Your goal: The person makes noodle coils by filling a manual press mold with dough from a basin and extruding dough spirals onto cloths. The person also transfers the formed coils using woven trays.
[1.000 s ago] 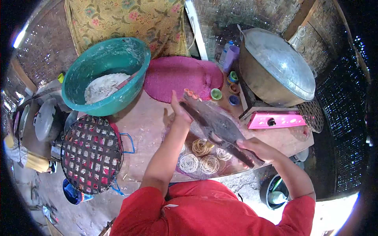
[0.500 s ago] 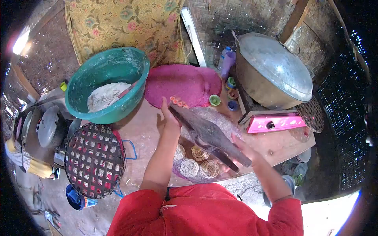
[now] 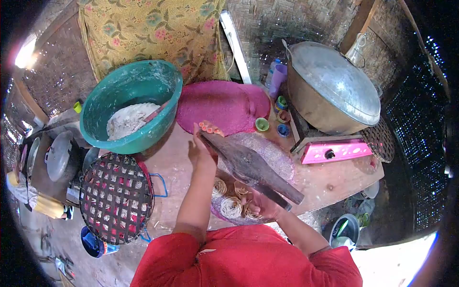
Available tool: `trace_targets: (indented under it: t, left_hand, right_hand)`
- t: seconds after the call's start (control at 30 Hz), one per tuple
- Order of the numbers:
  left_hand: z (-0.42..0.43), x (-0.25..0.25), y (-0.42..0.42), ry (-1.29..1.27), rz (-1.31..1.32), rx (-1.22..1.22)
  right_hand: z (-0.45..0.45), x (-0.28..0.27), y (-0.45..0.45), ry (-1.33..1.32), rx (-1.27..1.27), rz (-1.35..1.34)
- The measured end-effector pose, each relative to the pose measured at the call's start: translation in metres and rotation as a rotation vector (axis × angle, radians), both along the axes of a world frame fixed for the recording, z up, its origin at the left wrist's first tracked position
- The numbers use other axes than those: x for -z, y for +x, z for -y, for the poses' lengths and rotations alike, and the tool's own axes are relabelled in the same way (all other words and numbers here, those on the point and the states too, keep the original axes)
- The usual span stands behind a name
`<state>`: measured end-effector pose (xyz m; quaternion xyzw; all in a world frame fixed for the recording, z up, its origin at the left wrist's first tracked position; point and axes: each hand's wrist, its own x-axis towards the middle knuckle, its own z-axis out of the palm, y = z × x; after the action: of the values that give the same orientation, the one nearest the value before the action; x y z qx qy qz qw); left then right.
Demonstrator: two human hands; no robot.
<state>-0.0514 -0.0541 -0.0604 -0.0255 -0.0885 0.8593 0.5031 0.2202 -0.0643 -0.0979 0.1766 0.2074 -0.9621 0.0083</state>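
My left hand (image 3: 206,138) is closed around the left end of a dark wooden hand press (image 3: 248,165), made of two long pieces that part at the right end. The press is held slantwise above the table. My right hand (image 3: 265,206) is beneath the right half of the press, close to the nests of noodle strands. Most of its fingers are hidden by the press and the nests, so their grip is unclear. Several pale noodle nests (image 3: 231,207) sit on a purple round mat (image 3: 275,158) under the press.
A green basin (image 3: 91,119) with white dough or flour stands left, above a woven tray (image 3: 114,196). Pink round mats (image 3: 215,103) lie at the back. Small cups (image 3: 261,124) stand beside a pink stove (image 3: 334,151) carrying a large lidded pot (image 3: 315,95).
My right hand has moved left and down from the right end of the press to beneath it, by the nests. My left hand and the press have shifted slightly left.
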Motion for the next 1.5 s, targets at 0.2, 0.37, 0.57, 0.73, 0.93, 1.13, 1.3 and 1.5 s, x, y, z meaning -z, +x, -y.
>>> trace_targets:
  t: [0.2, 0.37, 0.57, 0.73, 0.93, 1.13, 1.3, 1.5]
  left_hand:
    - [-0.020, -0.027, -0.015, 0.201, -0.062, 0.069]
    - [-0.042, -0.068, 0.000, 0.181, -0.429, 0.184]
    - [-0.093, -0.013, 0.042, 0.005, -0.297, 0.307]
    - [-0.115, 0.026, 0.049, -0.227, -0.153, 0.222]
    - [-0.109, -0.009, 0.031, -0.192, -0.189, 0.243]
    - [-0.112, -0.009, 0.051, -0.218, -0.169, 0.211]
    - [-0.109, -0.027, 0.032, -0.231, -0.261, 0.163]
    - [-0.094, -0.021, 0.055, -0.332, -0.155, 0.205]
  right_hand:
    - [-0.008, 0.018, 0.018, 1.845, -0.132, 0.388]
    - [-0.052, -0.115, 0.053, 0.233, -0.136, 0.053]
    - [-0.080, -0.146, 0.070, 0.788, -0.177, 0.557]
    - [-0.092, -0.139, 0.058, 0.865, -0.211, 0.717]
    - [-0.085, -0.144, 0.049, 0.874, -0.139, 0.674]
    - [-0.093, -0.164, 0.059, 0.879, -0.234, 0.763]
    - [-0.086, -0.153, 0.045, 0.965, -0.149, 0.691]
    - [-0.082, -0.166, 0.061, 0.898, -0.180, 0.729]
